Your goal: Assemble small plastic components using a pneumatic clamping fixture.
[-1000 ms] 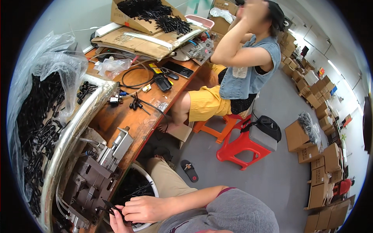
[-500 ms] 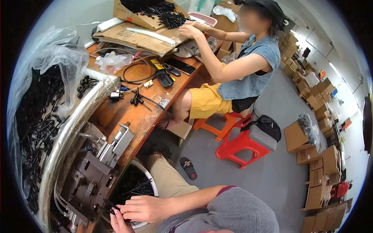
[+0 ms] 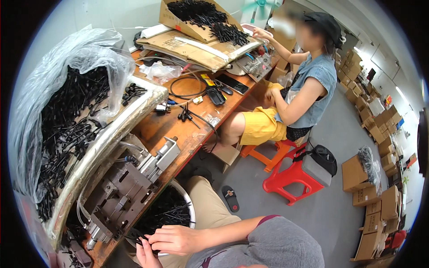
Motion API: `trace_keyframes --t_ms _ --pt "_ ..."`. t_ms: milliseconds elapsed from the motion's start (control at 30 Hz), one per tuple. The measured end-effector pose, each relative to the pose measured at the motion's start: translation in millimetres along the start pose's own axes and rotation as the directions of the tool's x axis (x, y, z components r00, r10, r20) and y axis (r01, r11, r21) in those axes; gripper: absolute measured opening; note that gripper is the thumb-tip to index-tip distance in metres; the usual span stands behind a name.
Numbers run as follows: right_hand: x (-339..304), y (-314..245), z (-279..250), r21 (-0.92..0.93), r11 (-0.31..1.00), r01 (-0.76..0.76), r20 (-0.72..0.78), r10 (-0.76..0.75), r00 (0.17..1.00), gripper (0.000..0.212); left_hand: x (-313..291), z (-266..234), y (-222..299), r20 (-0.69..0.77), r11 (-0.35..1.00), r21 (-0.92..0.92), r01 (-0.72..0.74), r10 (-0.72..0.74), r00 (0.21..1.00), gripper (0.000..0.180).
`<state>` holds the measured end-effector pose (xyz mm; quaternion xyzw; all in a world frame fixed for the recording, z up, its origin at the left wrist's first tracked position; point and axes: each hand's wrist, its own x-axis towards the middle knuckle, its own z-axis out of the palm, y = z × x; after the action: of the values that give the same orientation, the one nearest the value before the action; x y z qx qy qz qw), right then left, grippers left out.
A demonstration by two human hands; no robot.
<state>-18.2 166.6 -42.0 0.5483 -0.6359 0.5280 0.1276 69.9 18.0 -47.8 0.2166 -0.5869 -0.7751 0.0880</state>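
My right hand (image 3: 175, 239) is closed, its fingers pinching thin black plastic pieces (image 3: 139, 237) in front of me. Just below it, my left hand (image 3: 146, 255) has its fingers closed around the same pieces; part of it is cut off by the lower edge. Both hands are close together beside a white-rimmed bucket (image 3: 192, 210) holding many black pieces (image 3: 167, 207). To their upper left, a dark metal fixture (image 3: 123, 190) with cylinders and tubing is on the wooden table (image 3: 152, 125). Nothing from my hands touches it.
A padded-edge tray (image 3: 107, 127) heaped with black parts (image 3: 73, 129) and clear plastic stands at left. Across the table, a co-worker (image 3: 301, 89) sits near a cardboard box (image 3: 201, 29) of black pieces. A red stool (image 3: 290, 183) and a sandal (image 3: 230, 198) are on the floor; cartons (image 3: 357, 169) line the right.
The view has shifted, so the scene sits farther right and lower. The co-worker's hands have left the black pieces; one is now lowered near the lap. My hands still hold the black pieces.
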Motion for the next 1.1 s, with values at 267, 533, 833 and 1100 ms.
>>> trace_keyframes --t_ms 267,533,833,1100 --pt "-1 6 -2 0.05 0.999 -0.005 0.026 0.004 1.0 0.034 11 -12 -16 0.042 0.998 0.038 -0.043 0.041 0.998 0.02" --pt "-3 10 -1 0.098 0.995 -0.022 0.006 0.022 1.0 0.034 8 3 -6 0.016 0.996 0.049 -0.069 0.068 0.998 0.018" --pt "11 10 -6 0.085 0.995 -0.05 -0.013 0.051 0.999 0.031 7 17 13 0.017 0.994 0.04 -0.097 0.096 0.995 0.017" --pt "24 9 -14 0.193 0.959 -0.209 -0.038 0.221 0.975 0.029 4 17 21 0.002 0.989 -0.126 -0.082 0.082 0.997 0.022"
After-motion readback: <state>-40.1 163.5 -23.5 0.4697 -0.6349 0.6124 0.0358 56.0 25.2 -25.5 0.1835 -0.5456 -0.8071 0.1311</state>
